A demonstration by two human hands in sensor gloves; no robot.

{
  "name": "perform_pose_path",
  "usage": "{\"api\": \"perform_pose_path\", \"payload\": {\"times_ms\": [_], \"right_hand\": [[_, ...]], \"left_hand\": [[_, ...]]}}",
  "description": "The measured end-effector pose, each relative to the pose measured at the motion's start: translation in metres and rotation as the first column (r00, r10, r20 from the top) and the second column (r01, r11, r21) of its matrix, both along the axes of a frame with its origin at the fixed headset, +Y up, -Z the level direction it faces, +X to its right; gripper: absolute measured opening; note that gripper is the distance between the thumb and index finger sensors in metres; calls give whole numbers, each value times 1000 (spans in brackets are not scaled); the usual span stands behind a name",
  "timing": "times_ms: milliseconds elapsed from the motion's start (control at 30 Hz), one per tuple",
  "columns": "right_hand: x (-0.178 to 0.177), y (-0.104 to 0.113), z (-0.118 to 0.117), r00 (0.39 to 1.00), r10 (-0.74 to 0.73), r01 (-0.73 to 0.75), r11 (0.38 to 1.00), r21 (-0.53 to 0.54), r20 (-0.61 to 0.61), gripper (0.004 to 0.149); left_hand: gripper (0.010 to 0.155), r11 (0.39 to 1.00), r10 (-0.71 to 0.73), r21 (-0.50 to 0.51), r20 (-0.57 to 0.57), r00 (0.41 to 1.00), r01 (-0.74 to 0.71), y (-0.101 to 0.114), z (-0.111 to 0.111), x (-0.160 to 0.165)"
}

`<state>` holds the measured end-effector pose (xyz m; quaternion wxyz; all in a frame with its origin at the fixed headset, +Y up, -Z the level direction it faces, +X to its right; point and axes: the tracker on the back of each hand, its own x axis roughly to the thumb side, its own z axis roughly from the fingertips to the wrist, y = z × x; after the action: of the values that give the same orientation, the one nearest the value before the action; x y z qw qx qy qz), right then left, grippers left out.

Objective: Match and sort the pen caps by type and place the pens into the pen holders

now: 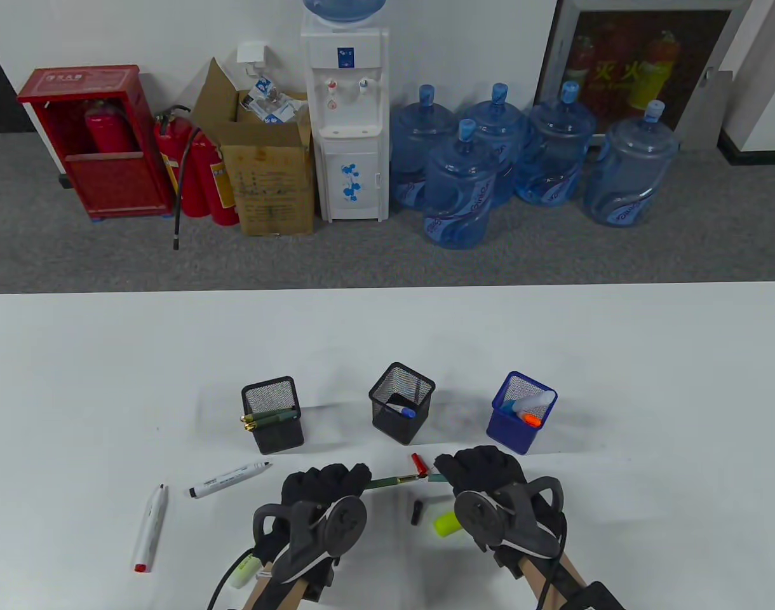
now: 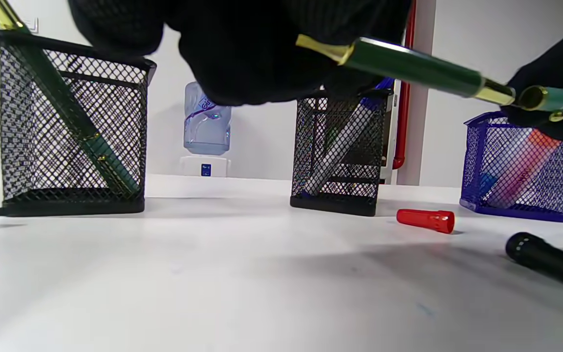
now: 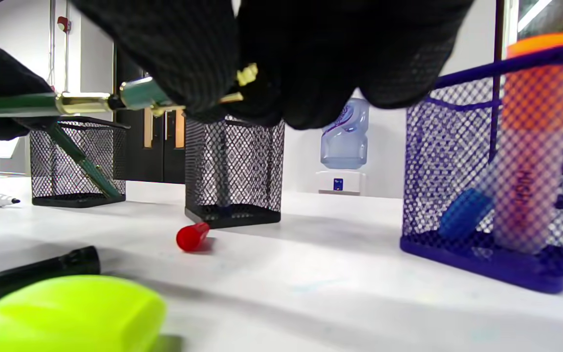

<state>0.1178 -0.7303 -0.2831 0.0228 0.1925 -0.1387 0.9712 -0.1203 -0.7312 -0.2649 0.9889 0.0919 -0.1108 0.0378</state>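
My left hand (image 1: 327,486) grips a green pen with gold trim (image 1: 390,481) (image 2: 408,66) above the table. My right hand (image 1: 479,470) pinches its green cap (image 2: 557,100) (image 3: 140,95) right at the pen's tip. A red cap (image 1: 418,462) (image 2: 425,220) (image 3: 192,236), a black cap (image 1: 417,511) (image 2: 550,261) and a yellow-green cap (image 1: 446,523) (image 3: 61,313) lie between my hands. The left black mesh holder (image 1: 272,414) has green pens, the middle black holder (image 1: 401,403) a blue-capped marker, the blue holder (image 1: 521,412) highlighters.
A black marker (image 1: 230,479) and a white pen with a red tip (image 1: 150,528) lie on the table at the left. A yellow-green highlighter (image 1: 244,570) lies by my left wrist. Beyond the table's far edge stand water bottles and a dispenser.
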Motion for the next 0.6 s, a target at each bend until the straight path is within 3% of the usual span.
{"api": "perform_pose_path", "payload": {"times_ms": [233,600], "right_hand": [[5,-2,-1,999,-20,20,1000,-7,27,52],[-10,-1,5,997,-53,54,999,5,-53,49]], "left_hand": [[53,1000,23,-9,-5,1000,-24,-1,-1,-1],[53,998,45,-43,72,996,-42,-8,-3,20]]}}
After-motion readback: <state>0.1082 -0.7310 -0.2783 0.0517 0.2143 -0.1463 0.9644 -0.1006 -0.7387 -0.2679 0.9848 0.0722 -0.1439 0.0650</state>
